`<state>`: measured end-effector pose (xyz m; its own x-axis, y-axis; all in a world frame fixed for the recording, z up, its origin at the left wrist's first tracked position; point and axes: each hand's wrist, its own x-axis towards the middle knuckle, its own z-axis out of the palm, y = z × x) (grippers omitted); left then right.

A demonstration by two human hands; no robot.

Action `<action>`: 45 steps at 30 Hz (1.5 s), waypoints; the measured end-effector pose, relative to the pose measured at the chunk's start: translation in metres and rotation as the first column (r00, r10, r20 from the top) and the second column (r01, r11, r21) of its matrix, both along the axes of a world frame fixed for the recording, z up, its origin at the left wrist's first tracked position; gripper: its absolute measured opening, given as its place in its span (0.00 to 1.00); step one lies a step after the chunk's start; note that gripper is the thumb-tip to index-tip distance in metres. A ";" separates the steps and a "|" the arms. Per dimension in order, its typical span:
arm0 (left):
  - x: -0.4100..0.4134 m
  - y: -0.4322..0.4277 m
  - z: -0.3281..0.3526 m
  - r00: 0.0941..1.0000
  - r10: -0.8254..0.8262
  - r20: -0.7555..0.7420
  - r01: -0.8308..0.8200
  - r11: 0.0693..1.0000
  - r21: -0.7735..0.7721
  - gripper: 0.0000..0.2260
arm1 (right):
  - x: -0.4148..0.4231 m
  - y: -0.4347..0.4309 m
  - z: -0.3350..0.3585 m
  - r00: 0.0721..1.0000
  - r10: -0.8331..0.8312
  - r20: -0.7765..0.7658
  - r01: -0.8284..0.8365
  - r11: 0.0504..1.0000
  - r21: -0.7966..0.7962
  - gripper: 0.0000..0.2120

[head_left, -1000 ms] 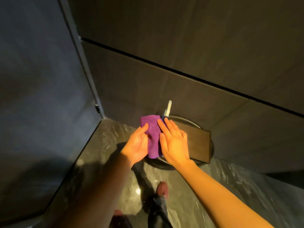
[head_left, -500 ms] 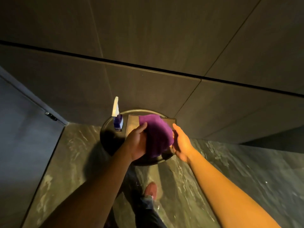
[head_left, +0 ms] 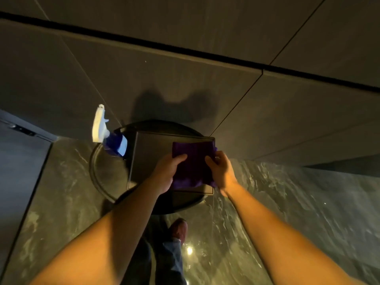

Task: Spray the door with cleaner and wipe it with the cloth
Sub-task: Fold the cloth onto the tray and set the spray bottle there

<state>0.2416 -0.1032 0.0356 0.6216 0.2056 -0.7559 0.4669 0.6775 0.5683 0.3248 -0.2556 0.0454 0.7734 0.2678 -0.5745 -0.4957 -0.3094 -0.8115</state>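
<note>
A purple cloth [head_left: 194, 159] is stretched between my two hands above a dark rectangular tray [head_left: 148, 157]. My left hand [head_left: 166, 173] grips its left edge and my right hand [head_left: 221, 171] grips its right edge. A spray bottle [head_left: 107, 134] with a white trigger head and blue body stands at the left of a round dark table [head_left: 104, 177], apart from both hands. A grey door [head_left: 18, 167] with a dark hinge shows at the far left.
Dark tiled wall panels [head_left: 185, 83] rise right behind the round table. The floor [head_left: 298, 212] is glossy marbled stone with light reflections. My leg and shoe [head_left: 178, 229] are below the table's front edge.
The view has swung right, pushing the door to the left edge. The cloth went from flat under my hands, to bunched, to held spread out by both hands.
</note>
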 end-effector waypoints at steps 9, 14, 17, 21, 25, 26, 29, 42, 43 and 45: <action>0.037 0.009 -0.115 0.934 -0.300 -0.193 0.355 0.729 0.585 0.09 | 0.021 -0.005 -0.114 0.957 0.173 0.233 -0.087 0.937 -0.337 0.08; 0.038 0.004 -0.135 0.932 -0.255 -0.256 0.336 0.351 0.874 0.21 | 0.024 -0.012 -0.138 0.849 0.271 0.453 -0.026 0.879 -0.476 0.11; 0.028 -0.004 -0.144 0.933 -0.210 -0.291 0.315 0.092 0.944 0.28 | 0.018 -0.017 -0.142 0.688 0.467 0.555 0.006 0.762 -0.647 0.14; 0.030 -0.014 -0.157 0.790 -0.438 -0.429 0.381 -0.197 0.903 0.28 | 0.022 -0.010 -0.146 0.516 0.715 0.472 -0.104 0.599 -0.794 0.24; 0.032 -0.016 -0.175 0.664 -0.476 -0.577 0.464 -0.343 0.817 0.31 | 0.025 -0.003 -0.157 0.423 0.840 0.340 -0.212 0.457 -0.864 0.31; 0.032 -0.015 -0.178 0.653 -0.478 -0.587 0.472 -0.350 0.809 0.32 | 0.025 -0.003 -0.160 0.416 0.855 0.311 -0.218 0.425 -0.878 0.32; 0.031 -0.009 -0.182 0.640 -0.477 -0.602 0.465 -0.383 0.798 0.34 | 0.025 -0.007 -0.166 0.394 0.881 0.262 -0.208 0.363 -0.908 0.34; 0.023 -0.001 -0.161 0.617 -0.535 -0.578 0.487 -0.318 0.814 0.31 | 0.018 0.000 -0.147 0.427 0.867 0.257 -0.189 0.364 -0.912 0.31; 0.019 0.001 -0.158 0.621 -0.535 -0.573 0.483 -0.315 0.817 0.31 | 0.016 0.001 -0.144 0.440 0.857 0.268 -0.187 0.380 -0.906 0.30; 0.010 0.006 -0.150 0.648 -0.514 -0.562 0.478 -0.300 0.825 0.29 | 0.012 0.003 -0.139 0.433 0.853 0.292 -0.181 0.400 -0.899 0.28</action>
<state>0.2512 -0.0972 -0.1139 0.9492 0.2266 -0.2185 0.2898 -0.8999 0.3259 0.3363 -0.2528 -0.0931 0.7939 0.5733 -0.2024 0.5579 -0.8193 -0.1324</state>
